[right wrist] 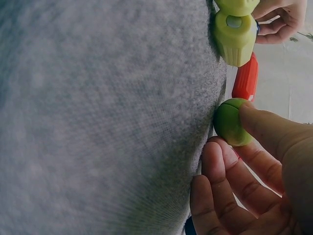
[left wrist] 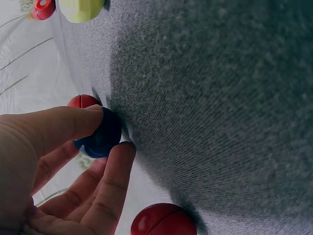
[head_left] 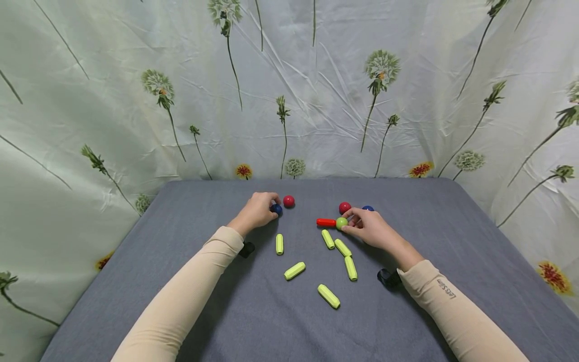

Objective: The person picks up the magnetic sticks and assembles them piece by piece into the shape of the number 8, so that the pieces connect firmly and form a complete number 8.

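My left hand [head_left: 258, 211] pinches a dark blue ball [head_left: 276, 209] at the far left-middle of the table, thumb on one side and fingertip on the other. Just right of it lies a red ball [head_left: 288, 201]. The left wrist view also shows another red ball [left wrist: 164, 221] beneath that hand. With thumb and fingers, my right hand [head_left: 372, 229] holds a green ball [right wrist: 230, 121] low over the cloth. The ball is at the right end of a red ribbed stick [head_left: 325, 222]. Behind this hand are a second red ball [head_left: 345, 207] and a partly hidden blue ball [head_left: 368, 208].
Several yellow-green ribbed sticks lie scattered nearer me, among them one stick [head_left: 295, 271] between the arms and another stick [head_left: 328, 296] closest to me. Grey cloth [head_left: 271, 322] covers the table. A flower-patterned curtain [head_left: 316, 100] hangs along its far edge.
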### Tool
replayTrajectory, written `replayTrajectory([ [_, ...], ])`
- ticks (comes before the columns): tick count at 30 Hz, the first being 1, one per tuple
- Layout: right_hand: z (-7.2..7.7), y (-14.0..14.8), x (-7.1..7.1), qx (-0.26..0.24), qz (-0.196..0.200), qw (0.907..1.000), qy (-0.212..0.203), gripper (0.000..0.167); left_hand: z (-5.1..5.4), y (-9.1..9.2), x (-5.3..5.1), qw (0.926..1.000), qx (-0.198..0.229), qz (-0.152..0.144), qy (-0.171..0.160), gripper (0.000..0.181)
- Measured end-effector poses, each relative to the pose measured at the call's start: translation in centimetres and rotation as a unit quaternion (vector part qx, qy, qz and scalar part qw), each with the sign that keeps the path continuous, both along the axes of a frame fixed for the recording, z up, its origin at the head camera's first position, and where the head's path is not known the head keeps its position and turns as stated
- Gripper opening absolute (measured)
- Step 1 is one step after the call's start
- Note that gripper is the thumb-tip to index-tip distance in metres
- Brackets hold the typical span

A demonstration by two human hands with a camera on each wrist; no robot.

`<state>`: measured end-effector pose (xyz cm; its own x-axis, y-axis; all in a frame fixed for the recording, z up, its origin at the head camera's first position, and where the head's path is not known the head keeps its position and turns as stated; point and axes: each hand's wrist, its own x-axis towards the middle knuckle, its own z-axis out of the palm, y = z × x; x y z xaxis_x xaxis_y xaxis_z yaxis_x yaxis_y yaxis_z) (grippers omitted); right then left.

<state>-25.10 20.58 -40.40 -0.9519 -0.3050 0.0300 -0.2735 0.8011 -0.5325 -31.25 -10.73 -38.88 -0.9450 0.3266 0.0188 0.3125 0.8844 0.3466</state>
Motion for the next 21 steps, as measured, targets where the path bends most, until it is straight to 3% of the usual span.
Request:
replayTrajectory([
  [11,0.0,0.0,0.0,0.000,-0.003,1.0000,0.000,0.029,-0.3,0.2,0.5,0.9994,0.027,-0.005,0.021,0.030],
  [21,0.0,-0.1,0.0,0.001,-0.009,1.0000,-0.003,0.029,-0.6,1.2,1.5,0.9965,0.083,-0.005,-0.003,0.030],
])
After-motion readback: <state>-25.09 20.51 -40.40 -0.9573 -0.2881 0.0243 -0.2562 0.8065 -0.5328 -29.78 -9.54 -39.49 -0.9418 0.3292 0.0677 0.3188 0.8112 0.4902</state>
